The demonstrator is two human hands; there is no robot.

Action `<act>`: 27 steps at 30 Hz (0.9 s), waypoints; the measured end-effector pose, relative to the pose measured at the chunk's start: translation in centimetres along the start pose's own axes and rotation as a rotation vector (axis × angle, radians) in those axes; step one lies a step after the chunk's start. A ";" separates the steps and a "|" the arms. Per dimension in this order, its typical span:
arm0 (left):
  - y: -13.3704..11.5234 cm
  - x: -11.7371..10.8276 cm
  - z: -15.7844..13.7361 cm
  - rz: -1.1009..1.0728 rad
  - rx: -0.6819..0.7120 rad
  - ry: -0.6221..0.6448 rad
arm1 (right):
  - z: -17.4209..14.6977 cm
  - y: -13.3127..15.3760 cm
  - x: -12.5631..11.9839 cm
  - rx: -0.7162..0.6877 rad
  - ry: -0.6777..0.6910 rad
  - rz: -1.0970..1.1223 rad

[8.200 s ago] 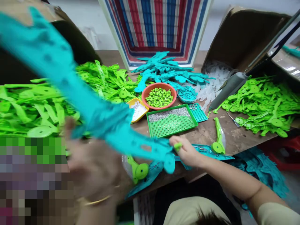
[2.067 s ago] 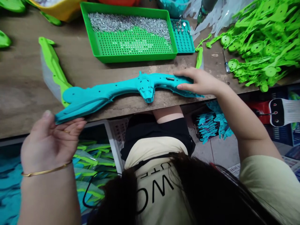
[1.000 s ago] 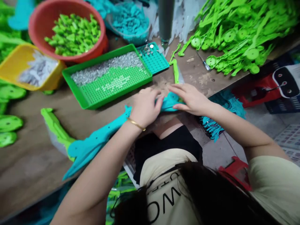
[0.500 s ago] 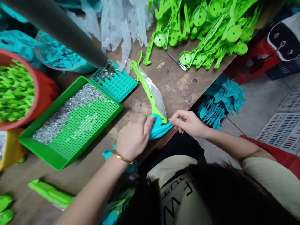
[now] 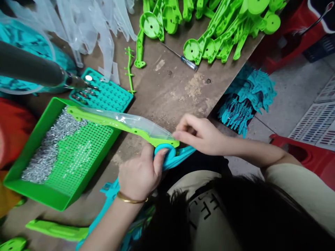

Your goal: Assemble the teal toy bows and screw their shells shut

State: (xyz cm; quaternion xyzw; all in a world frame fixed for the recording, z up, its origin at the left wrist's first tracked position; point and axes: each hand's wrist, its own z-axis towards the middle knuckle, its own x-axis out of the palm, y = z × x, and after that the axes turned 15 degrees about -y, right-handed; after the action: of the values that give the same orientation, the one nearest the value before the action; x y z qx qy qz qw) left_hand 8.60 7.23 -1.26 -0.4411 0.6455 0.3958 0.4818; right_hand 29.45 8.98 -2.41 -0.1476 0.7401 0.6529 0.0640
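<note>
My left hand (image 5: 138,170) is closed around a turquoise plastic part (image 5: 180,157), its thumb pressed on the round end. Joined at that end is a lime green plastic arm (image 5: 117,124) lying alongside a clear plastic blade (image 5: 141,126). This arm stretches left, its far tip over the green perforated tray (image 5: 60,200). At the near end of the arm, my right hand (image 5: 200,134) has its fingers pinched together by the blade's tip. Whatever is between those fingertips, if anything, is hidden.
Silver screws (image 5: 45,157) fill part of the tray. A grey power driver (image 5: 31,66) hangs over a turquoise pegged plate (image 5: 112,92). Farther back lie a screwdriver (image 5: 188,63), piled green parts (image 5: 220,38) and clear blades (image 5: 83,28). The table edge is at right.
The green arm and clear blade have swung left and down, from pointing away to lying over the tray. My right hand has shifted left, near the blade's tip. The camera view has shifted too.
</note>
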 end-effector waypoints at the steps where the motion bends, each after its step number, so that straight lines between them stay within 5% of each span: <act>1: 0.1 0.0 0.1 -0.003 -0.002 -0.014 | -0.8 -0.3 -0.2 -0.052 0.021 -0.038; 5: 0.0 -0.2 0.6 -0.021 0.002 -0.011 | -2.9 -1.4 -1.1 -0.129 0.209 -0.126; 8: -0.1 -0.4 0.9 -0.048 0.003 0.013 | -3.3 -2.1 -1.1 -0.015 0.239 0.007; 13: 0.1 -0.1 1.4 -0.080 -0.071 -0.007 | -4.0 -4.0 0.5 0.466 0.051 0.545; 20: -0.4 0.6 1.6 -0.081 -0.067 -0.048 | -4.8 -5.3 3.6 0.606 -0.202 0.862; 27: -1.0 0.3 1.8 0.024 -0.095 -0.062 | -4.5 -4.4 4.4 0.616 -0.248 0.914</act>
State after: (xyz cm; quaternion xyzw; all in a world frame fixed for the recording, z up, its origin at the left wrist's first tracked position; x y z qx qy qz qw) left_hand 10.03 8.61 -2.00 -0.4432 0.6160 0.4450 0.4755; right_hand 27.08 3.53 -7.24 0.2913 0.8721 0.3807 -0.0984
